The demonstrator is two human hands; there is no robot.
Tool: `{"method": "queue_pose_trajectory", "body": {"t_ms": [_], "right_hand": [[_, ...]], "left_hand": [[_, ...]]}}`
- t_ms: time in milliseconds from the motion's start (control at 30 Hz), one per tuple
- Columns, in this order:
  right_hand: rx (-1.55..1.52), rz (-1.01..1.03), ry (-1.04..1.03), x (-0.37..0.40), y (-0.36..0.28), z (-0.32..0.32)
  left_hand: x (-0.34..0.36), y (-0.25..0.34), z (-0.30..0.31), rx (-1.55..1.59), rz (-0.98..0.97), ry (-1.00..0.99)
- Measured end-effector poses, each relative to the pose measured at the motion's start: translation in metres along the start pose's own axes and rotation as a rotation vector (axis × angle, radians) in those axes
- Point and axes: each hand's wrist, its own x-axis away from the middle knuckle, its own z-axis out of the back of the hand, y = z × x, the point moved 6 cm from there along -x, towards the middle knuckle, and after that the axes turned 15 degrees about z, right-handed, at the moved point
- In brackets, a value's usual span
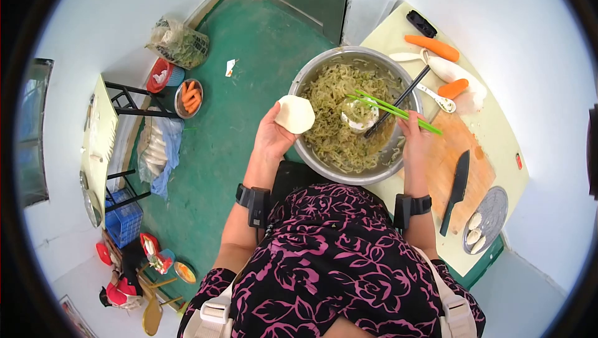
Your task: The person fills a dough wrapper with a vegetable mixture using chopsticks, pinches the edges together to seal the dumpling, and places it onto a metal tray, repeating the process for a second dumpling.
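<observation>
My left hand [274,135] holds a round, flat, pale dough wrapper [295,114] by its edge, just left of a large metal bowl [303,151]. Shredded green-and-pale filling [330,98] fills much of the bowl, where a small white dish also lies. In my right hand [413,133], over the bowl's right rim, is a pair of green chopsticks [389,106], their tips above the filling. A dark stick [408,92] crosses the bowl under them, and a white spoon [445,102] rests at the right rim.
Right table: cutting board [473,170], knife [458,185], round tray [496,204] with several dumplings, carrots [436,47], white radish [458,75]. Left: a table [99,145], bowl of carrots [189,98], blue crate [123,219]. Another person [118,291] sits at lower left.
</observation>
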Motion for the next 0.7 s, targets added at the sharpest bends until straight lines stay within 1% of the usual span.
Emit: {"method": "queue_pose_trajectory", "body": {"t_ms": [33, 167, 333, 433, 633, 700], "right_hand": [[-0.046, -0.029, 0.038, -0.002, 0.001, 0.006], [-0.168, -0.02, 0.052, -0.007, -0.017, 0.018], [-0.335, -0.055, 0.08, -0.006, -0.044, 0.013], [-0.389, -0.074, 0.069, -0.001, -0.055, 0.003], [-0.472, -0.108, -0.024, 0.012, -0.067, -0.023], [-0.417, -0.102, -0.051, 0.015, -0.06, -0.023]], "left_hand": [[-0.003, 0.003, 0.002, -0.003, -0.005, -0.007], [-0.01, 0.003, -0.006, 0.018, 0.021, -0.003], [-0.02, -0.009, -0.031, -0.01, 0.042, -0.079], [-0.025, -0.014, -0.042, -0.017, 0.064, -0.142], [-0.028, -0.019, -0.047, -0.028, 0.073, -0.241], [-0.026, -0.018, -0.049, -0.023, 0.056, -0.257]]}}
